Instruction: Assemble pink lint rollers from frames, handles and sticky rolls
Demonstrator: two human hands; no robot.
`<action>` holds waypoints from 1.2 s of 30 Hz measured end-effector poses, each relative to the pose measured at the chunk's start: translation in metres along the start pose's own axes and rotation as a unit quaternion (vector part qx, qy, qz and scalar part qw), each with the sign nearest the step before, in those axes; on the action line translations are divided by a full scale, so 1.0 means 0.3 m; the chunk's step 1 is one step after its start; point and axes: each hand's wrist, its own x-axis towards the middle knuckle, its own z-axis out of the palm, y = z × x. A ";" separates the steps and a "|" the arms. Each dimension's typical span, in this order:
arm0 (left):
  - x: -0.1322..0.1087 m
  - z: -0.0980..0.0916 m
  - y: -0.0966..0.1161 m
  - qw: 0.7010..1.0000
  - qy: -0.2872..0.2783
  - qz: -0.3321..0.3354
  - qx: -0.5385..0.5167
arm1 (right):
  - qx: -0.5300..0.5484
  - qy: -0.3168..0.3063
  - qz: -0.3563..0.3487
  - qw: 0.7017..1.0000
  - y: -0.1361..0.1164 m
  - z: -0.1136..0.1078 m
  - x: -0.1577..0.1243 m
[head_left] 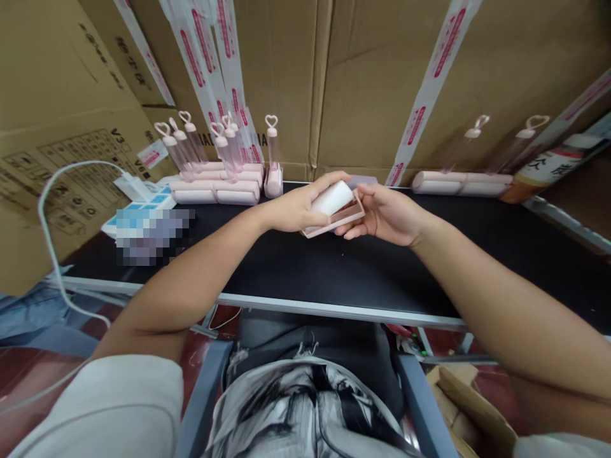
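Over the middle of the black table, my left hand (303, 207) is closed round a smooth white rounded piece (333, 198), with the thumb in front. This piece lies against an open pale pink case (351, 215), tilted up to the right; whether it sits inside or only rests on the rim I cannot tell. From the other side, my right hand (394, 213) grips the case's right end, fingers curled beneath and behind it. Just behind the hands shows part of a pale purple flat thing (363, 180).
Several pink-and-white units with clear tubes and heart-shaped tops (214, 187) stand back left, more (461, 183) back right beside a bottle (548, 166). A white power strip (138, 213) with a cable lies left. Cardboard boxes (363, 83) wall the black table's (334, 280) back.
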 end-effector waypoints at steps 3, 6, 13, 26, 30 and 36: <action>-0.011 -0.029 -0.005 0.998 -0.032 0.041 0.028 | -0.002 -0.017 0.000 1.000 0.003 0.009 -0.004; -0.017 -0.042 -0.008 0.997 -0.037 0.035 0.059 | 0.009 -0.019 -0.003 1.000 0.012 0.011 -0.004; -0.018 -0.063 0.022 0.990 -0.073 0.008 0.122 | 0.035 0.012 0.002 0.999 0.026 0.028 0.009; -0.033 -0.081 0.077 0.981 -0.104 -0.037 0.158 | 0.032 0.036 0.021 0.999 0.036 0.054 0.014; -0.038 -0.079 0.041 0.983 -0.084 -0.005 0.162 | 0.030 0.058 -0.024 0.998 0.046 0.031 0.022; -0.030 -0.066 -0.039 0.984 -0.078 0.014 0.159 | -0.009 0.061 -0.069 0.996 0.038 0.020 0.016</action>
